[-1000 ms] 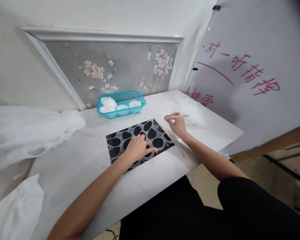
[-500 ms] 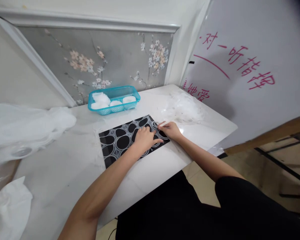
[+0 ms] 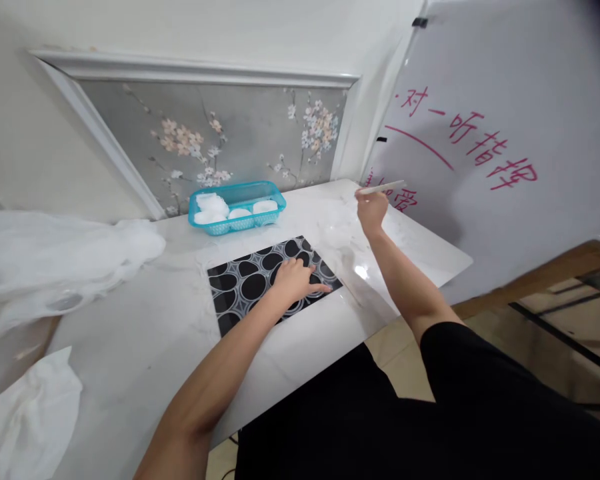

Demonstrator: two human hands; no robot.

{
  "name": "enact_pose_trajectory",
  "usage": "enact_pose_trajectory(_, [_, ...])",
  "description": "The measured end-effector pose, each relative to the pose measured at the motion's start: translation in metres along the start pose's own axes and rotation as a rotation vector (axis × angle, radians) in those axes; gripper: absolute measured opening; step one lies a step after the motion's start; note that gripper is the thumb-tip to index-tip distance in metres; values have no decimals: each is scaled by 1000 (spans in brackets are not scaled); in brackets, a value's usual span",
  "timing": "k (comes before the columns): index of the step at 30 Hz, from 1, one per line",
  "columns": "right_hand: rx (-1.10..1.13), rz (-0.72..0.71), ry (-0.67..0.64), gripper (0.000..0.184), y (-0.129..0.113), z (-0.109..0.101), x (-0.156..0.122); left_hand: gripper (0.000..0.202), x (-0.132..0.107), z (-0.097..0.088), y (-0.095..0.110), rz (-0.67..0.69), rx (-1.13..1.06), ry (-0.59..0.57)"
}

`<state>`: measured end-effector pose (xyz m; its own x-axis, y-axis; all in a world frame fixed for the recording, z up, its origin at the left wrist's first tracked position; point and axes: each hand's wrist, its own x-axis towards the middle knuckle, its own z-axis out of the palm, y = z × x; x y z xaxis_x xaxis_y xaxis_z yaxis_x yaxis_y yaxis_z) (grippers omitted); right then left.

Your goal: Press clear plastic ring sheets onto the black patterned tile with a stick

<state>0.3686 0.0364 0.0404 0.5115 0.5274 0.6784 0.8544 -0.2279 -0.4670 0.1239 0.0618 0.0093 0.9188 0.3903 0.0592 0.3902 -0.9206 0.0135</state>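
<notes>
A black rectangular sheet with grey ringed loops (image 3: 253,287) lies flat on the white table. My left hand (image 3: 294,280) rests on its right part, palm down, with the thumb stretched toward the sheet's front right corner. Raised above the table's far right, my right hand (image 3: 373,210) is closed on a thin white strip (image 3: 387,187) that points up and to the right. I cannot tell what the strip is made of. Clear plastic scraps (image 3: 337,230) lie on the table below and left of the right hand, partly washed out by glare.
A blue plastic basket (image 3: 237,188) with white rolls and wads stands by the wall. Crumpled translucent plastic (image 3: 65,257) covers the table's left end, and a white cloth (image 3: 37,417) lies at front left. A whiteboard (image 3: 510,80) with red writing stands on the right.
My right hand has lifted off the sheet's right edge and moved up and right with the white strip. My left hand stays on the sheet. The view has shifted slightly.
</notes>
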Motion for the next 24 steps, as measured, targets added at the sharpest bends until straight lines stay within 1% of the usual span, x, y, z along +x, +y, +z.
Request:
enact_pose_trajectory(1, [10,55,51,31,3,-5,12,80,-1,0,-1,-4,-4,-6])
enact_pose_trajectory(2, [61,81,66,29,4,-10,17,78,-1,0,-2,-6,-7,-10])
enact_pose_trajectory(3, [99,97,61,27,3,-15,14,76,-2,0,-4,-6,-12,-13])
enact_pose_trajectory(4, [139,65,2,23,1,-20,4,74,-3,-1,-4,-4,-17,-16])
enact_pose_trajectory(6, [191,23,-135,18,-5,-30,-33,74,-5,-4,-4,-1,-29,-13])
enact_pose_trajectory(7, [233,13,-236,17,-8,-35,-54,76,-7,-6,-1,8,-35,-13])
enact_pose_trajectory(9, [307,-7,-404,16,-13,-44,-94,80,-11,-10,7,56,-52,-34])
enact_pose_trajectory(10, [344,-1,-466,16,-14,-47,-110,81,-13,-12,13,95,-62,-57])
enact_pose_trajectory(12, [411,34,-551,17,-15,-51,-130,82,-18,-17,28,154,-67,-125])
enact_pose_trajectory(14, [470,88,-598,17,-13,-51,-138,84,-22,-19,41,152,-36,-177])
enact_pose_trajectory(17, [516,139,-592,18,-9,-47,-140,89,-25,-17,52,110,24,-194])
enact_pose_trajectory(24, [516,146,-586,18,-9,-46,-141,86,-22,-10,52,105,28,-173])
